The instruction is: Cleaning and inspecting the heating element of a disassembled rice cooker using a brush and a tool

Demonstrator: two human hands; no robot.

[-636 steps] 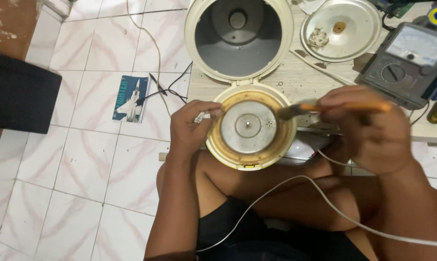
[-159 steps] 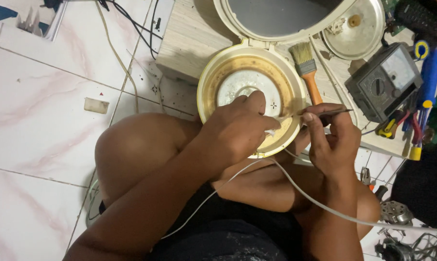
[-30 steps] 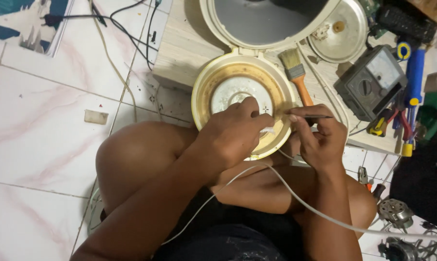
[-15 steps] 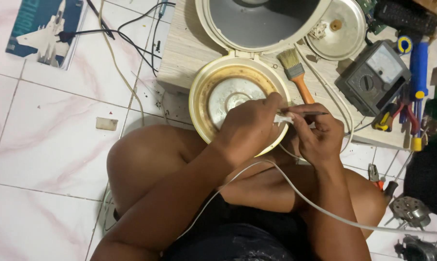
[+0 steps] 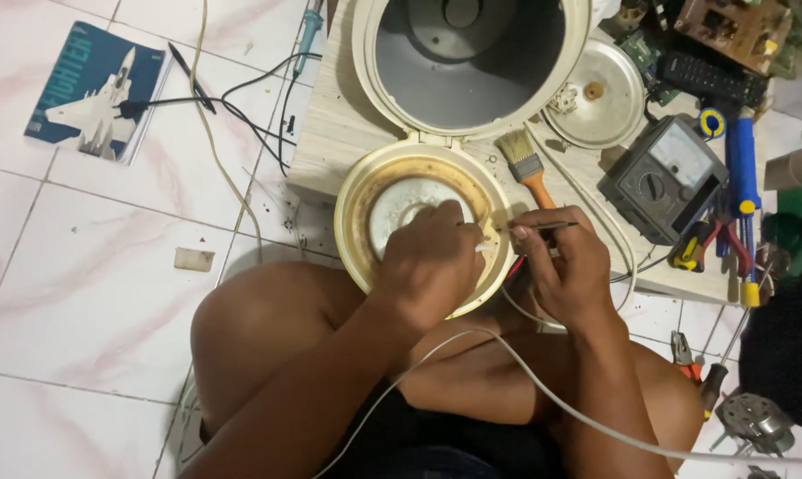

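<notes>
left hand (image 5: 429,266) fingers curled on the cooker lid (image 5: 418,191), pinching a small white bit | right hand (image 5: 567,266) gripping a thin tool (image 5: 543,227) | brush (image 5: 527,168) just beside

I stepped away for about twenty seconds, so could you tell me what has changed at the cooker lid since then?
The paintbrush has left the right hand and lies on the board; that hand now holds a thin metal tool. The left hand moved from the lid's edge onto its face. The lid stays hinged open.

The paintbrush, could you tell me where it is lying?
Head view: the paintbrush lies on the wooden board, just beyond the right hand.
</notes>
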